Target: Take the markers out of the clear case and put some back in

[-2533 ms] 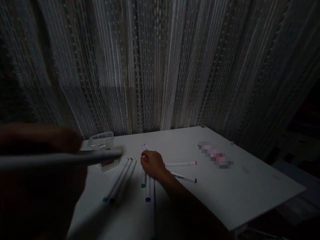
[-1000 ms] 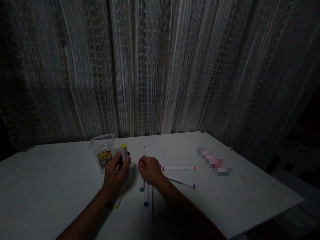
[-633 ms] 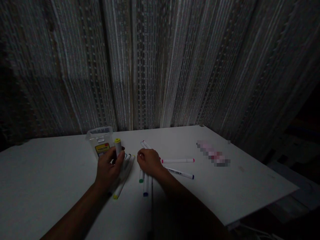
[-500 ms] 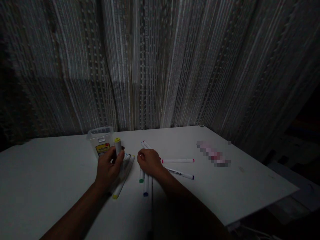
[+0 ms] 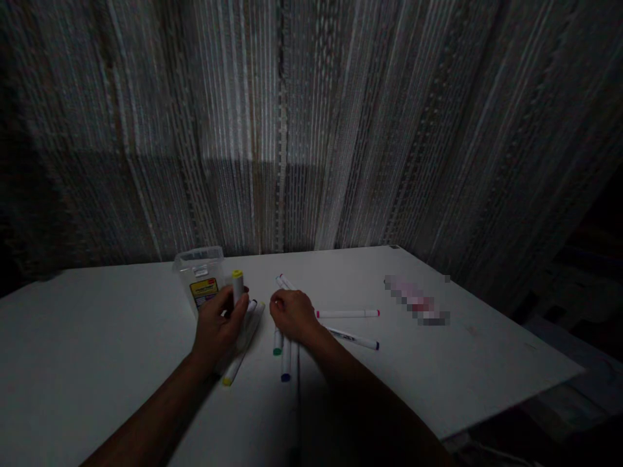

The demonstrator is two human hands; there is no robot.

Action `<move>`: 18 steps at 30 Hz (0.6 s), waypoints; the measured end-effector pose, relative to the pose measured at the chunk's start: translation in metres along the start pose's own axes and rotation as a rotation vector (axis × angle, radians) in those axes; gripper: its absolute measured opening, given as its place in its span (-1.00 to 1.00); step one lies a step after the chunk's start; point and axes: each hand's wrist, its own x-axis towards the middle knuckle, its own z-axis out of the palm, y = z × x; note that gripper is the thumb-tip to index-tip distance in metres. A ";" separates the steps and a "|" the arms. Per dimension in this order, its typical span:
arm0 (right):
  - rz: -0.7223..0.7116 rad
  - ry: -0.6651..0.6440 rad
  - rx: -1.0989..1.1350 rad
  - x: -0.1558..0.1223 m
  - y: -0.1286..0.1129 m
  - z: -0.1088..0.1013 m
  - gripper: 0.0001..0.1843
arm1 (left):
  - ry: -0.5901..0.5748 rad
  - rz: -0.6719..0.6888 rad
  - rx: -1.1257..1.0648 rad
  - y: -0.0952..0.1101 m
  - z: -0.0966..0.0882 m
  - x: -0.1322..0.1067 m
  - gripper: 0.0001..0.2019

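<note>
Left hand [image 5: 219, 327]: we're pinching the yellow-capped marker [image 5: 238, 287], long axis near-vertical, just right of the clear container [image 5: 187, 277]. Right hand [image 5: 293, 316] is farther, at loose markers [image 5: 285, 367]; we can't tell its grip.

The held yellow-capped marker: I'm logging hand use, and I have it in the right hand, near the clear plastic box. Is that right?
Not quite: the head view shows the held yellow-capped marker in the left hand, not the right hand. It is near the clear plastic box, as you said.
</note>
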 end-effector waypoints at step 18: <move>0.004 -0.006 0.034 0.000 -0.001 -0.001 -0.76 | -0.014 0.032 0.001 -0.003 0.000 0.000 -0.76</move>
